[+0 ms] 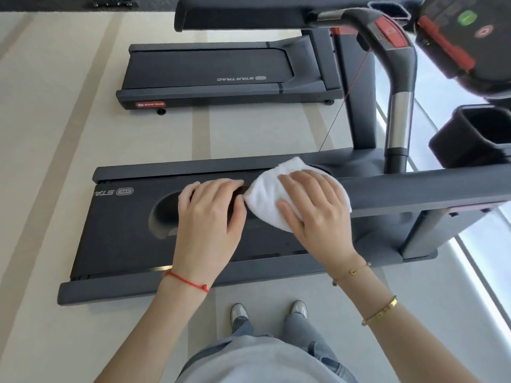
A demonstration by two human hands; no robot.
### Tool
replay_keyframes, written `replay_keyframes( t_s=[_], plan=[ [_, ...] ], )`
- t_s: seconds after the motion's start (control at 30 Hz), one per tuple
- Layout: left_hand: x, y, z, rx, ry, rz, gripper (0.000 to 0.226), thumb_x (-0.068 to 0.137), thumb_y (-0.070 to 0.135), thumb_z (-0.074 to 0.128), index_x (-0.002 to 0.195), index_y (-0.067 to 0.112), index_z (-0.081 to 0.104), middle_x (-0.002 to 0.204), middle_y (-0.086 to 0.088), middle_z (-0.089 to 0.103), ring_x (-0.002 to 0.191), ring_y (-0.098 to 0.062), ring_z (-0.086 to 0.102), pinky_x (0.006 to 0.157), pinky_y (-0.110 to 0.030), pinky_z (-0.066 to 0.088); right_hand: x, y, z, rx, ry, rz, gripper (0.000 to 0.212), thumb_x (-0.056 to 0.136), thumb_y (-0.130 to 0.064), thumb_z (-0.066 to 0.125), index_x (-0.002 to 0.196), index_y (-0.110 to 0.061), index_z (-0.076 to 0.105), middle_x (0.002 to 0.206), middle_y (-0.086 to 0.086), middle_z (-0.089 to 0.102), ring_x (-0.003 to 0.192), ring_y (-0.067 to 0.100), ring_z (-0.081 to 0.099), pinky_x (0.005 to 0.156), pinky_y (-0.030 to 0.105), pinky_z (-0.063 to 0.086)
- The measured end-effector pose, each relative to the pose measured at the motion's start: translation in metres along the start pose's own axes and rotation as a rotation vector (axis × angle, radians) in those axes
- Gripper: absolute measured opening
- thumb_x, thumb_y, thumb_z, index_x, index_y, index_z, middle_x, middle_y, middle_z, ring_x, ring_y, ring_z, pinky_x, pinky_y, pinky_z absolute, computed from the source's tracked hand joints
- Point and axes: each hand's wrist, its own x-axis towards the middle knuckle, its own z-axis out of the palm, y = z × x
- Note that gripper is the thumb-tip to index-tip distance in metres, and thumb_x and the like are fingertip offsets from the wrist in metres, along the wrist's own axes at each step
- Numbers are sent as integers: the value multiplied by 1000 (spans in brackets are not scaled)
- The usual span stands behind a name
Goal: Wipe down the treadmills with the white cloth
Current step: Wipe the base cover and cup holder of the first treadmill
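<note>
A folded white cloth (265, 200) lies on the near handrail (401, 189) of the dark grey treadmill (124, 233) in front of me. My right hand (318, 211) presses flat on the cloth, fingers spread, thumb on its lower edge. Just left of the cloth, my left hand (210, 214) sits on the free end of the same handrail, its fingers curled over the far side. Below both hands lies the treadmill's belt and deck.
A second treadmill (210, 67) stands parallel farther away, with pale floor between. The console (470, 37), a curved upright handle (398, 114) and a black cup holder (475, 134) rise at the right. My feet (240, 313) stand by the near side rail.
</note>
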Motion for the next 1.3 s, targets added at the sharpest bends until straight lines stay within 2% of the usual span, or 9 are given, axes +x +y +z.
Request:
replay_keyframes(
  t_s=[0.23, 0.5, 0.63, 0.73, 0.83, 0.93, 1.03, 1.17, 1.3],
  plan=[
    [13, 48, 31, 8, -65, 20, 26, 98, 22, 49, 116, 17, 67, 113, 4, 69, 106, -16, 63, 105, -40, 38, -29, 87, -23, -116, 99, 127, 24, 96, -18, 52, 104, -4, 69, 105, 11, 68, 103, 32, 62, 100, 41, 44],
    [35, 134, 86, -14, -124, 16, 25, 99, 24, 49, 114, 18, 67, 111, 6, 70, 103, -15, 63, 102, -36, 38, -55, 192, -65, -125, 114, 152, 25, 99, -18, 46, 103, -3, 66, 102, 10, 66, 101, 28, 59, 103, 34, 39],
    [44, 176, 112, -30, -116, 13, 24, 99, 24, 50, 112, 17, 68, 108, 6, 70, 100, -14, 64, 99, -34, 38, -68, 255, -94, -169, 54, 204, 26, 100, -19, 44, 101, -5, 67, 100, 10, 67, 98, 30, 59, 96, 36, 41],
    [52, 211, 134, -23, -126, 10, 24, 99, 24, 48, 111, 18, 68, 105, 7, 70, 96, -14, 64, 99, -35, 39, -64, 295, -112, -158, -13, 279, 29, 99, -21, 42, 89, -9, 66, 90, 7, 67, 86, 30, 59, 84, 37, 43],
    [58, 239, 154, 1, -93, 5, 25, 99, 23, 46, 108, 19, 69, 100, 7, 71, 91, -14, 64, 96, -35, 40, -52, 294, -116, -135, -62, 234, 30, 97, -25, 41, 79, -14, 64, 76, 3, 63, 72, 28, 55, 72, 37, 43],
    [58, 251, 162, 35, -62, -13, 24, 98, 19, 45, 100, 17, 70, 92, 7, 71, 85, -15, 65, 92, -35, 41, -52, 268, -103, 3, -144, 76, 29, 98, -28, 44, 100, -13, 68, 91, 4, 66, 83, 26, 59, 82, 39, 45],
    [57, 248, 163, 47, -38, -15, 26, 99, 19, 45, 102, 18, 71, 96, 8, 72, 88, -13, 66, 93, -32, 39, -62, 285, -109, 51, -171, -52, 32, 101, -31, 46, 115, -11, 66, 103, 6, 65, 93, 28, 60, 91, 41, 46],
    [57, 249, 165, 61, -32, -10, 26, 100, 20, 45, 106, 20, 71, 97, 9, 72, 89, -12, 66, 96, -35, 41, -78, 330, -128, -42, -44, 82, 27, 98, -25, 48, 107, -9, 69, 102, 6, 67, 92, 28, 61, 90, 37, 44],
    [57, 249, 167, 118, -23, -1, 29, 101, 21, 42, 105, 20, 71, 94, 9, 72, 87, -14, 65, 94, -35, 41, -71, 302, -113, -8, -59, 108, 24, 97, -24, 49, 105, -12, 68, 101, 5, 67, 90, 26, 59, 89, 37, 43]
  ],
)
